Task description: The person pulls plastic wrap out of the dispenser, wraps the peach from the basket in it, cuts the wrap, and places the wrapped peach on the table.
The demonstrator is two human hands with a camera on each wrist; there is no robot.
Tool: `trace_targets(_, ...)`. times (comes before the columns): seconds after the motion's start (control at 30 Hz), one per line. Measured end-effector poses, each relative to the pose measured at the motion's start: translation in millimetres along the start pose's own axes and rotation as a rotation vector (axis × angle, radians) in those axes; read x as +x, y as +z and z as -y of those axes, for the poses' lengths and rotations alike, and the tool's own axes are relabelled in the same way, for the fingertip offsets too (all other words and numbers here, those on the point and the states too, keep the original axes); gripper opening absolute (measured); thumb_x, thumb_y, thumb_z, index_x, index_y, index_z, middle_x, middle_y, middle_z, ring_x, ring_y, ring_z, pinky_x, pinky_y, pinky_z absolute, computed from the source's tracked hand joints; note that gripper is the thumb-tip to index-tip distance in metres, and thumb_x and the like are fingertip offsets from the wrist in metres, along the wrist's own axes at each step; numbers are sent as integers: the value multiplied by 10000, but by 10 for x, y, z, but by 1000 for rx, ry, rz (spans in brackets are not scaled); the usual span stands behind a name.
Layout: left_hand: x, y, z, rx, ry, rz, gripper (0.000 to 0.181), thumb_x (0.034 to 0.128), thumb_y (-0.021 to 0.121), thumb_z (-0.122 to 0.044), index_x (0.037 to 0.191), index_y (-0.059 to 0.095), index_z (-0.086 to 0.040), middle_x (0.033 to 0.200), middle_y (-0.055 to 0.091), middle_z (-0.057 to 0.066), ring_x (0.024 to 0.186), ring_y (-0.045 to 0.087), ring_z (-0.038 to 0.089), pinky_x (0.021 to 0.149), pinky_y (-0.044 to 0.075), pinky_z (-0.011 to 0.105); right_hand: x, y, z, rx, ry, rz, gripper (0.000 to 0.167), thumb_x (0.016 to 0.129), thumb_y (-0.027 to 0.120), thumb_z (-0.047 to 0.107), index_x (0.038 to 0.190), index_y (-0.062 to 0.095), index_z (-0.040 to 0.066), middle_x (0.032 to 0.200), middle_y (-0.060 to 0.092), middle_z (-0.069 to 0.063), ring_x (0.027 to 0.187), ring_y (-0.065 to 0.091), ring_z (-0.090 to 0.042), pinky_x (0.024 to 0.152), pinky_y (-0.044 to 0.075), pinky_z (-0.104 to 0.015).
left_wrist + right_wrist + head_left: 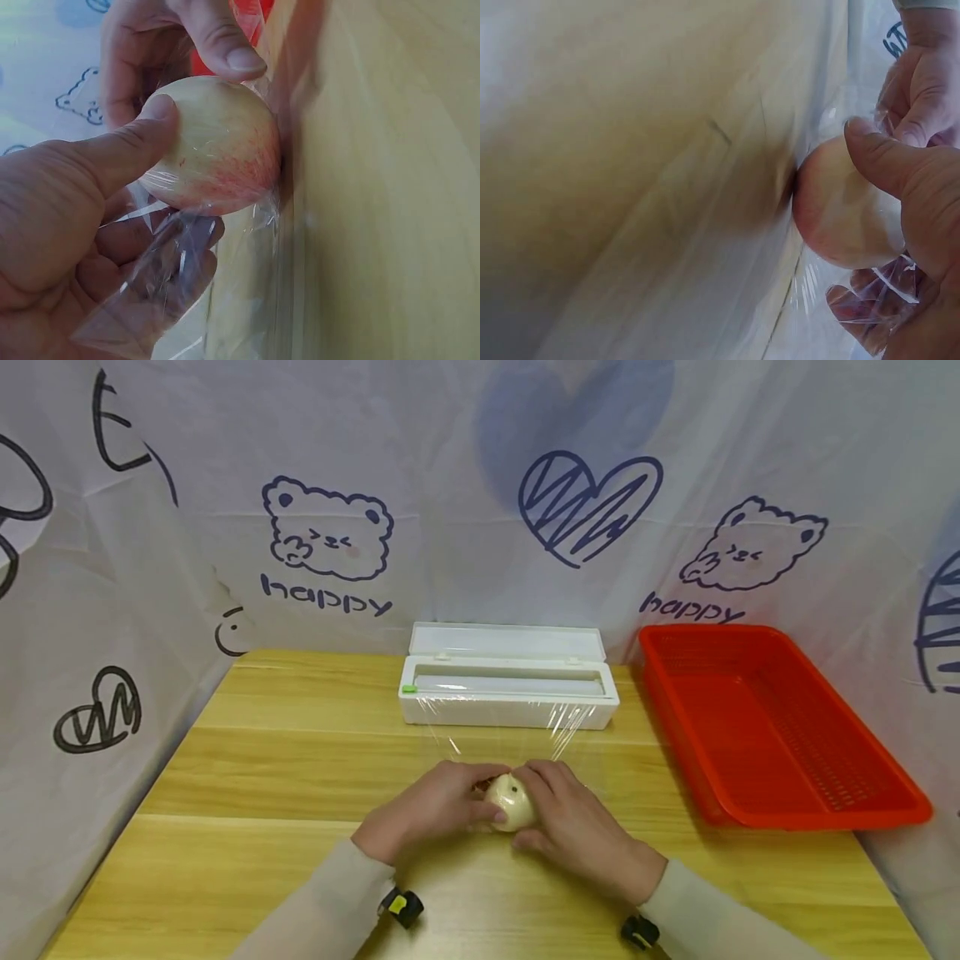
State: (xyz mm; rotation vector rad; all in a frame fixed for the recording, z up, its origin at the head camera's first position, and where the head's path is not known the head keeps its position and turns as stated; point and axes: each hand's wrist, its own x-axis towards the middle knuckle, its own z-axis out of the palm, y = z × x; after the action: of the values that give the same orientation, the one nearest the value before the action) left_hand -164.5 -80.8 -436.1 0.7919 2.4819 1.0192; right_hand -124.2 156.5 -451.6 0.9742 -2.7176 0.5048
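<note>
A pale yellow apple (pixel 512 802) with a red blush (pixel 232 161) sits on the table between both hands. Clear cling film (pixel 150 289) lies over part of it and stretches back to a white cling film box (pixel 510 710). My left hand (pixel 442 802) grips the apple's left side, its thumb pressed on the skin and its fingers curled beneath with film over them. From the other side my right hand (pixel 573 822) holds the apple, thumb on top (pixel 885 157) and fingers bent under it amid crinkled film. The apple's underside is hidden.
The box's lid (pixel 506 641) stands raised, with a film roll (pixel 510 685) inside and a green piece (pixel 408 689) at its left end. A red plastic basket (pixel 750 818) stands at the right of the wooden table (pixel 262 760). A printed cloth (pixel 450 527) hangs behind.
</note>
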Motion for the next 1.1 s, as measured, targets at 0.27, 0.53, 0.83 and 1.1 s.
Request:
trace_targets(0.27,63,-75,82,-5,8,-14,517,999,739,-357,1452,635,-129,1179,772,-10,992,672,83,935,560,345,156,13,-69,51,62,90,758,844,889,437,1414,573,50,1355,578,-144,1232,566,-294,1023,547,-449)
trace_targets(0.53,-99,-327,186,-2,-45,-39,470,1008,720,-409,1350,682,-88,1022,718,-51,937,653,102,860,557,352,277,-43,-113,79,100,154,715,849,883,408,1391,610,30,1349,600,-141,1214,597,-299,1026,543,-468)
trace_targets(0.83,-188,-598,414,-92,-141,-8,213,997,692,-70,1209,703,-57,904,690,10,800,610,154,727,519,307,391,-102,-205,157,183,278,701,889,839,403,1442,597,48,1426,585,-151,1294,579,-330,1126,481,-506)
trace_targets(1.1,-151,-771,461,-79,-207,-110,226,993,712,-66,1215,692,-34,913,674,52,807,593,191,728,514,310,501,-118,-289,181,182,332,633,915,807,423,1418,630,81,1344,564,-102,1246,529,-274,1083,480,-464)
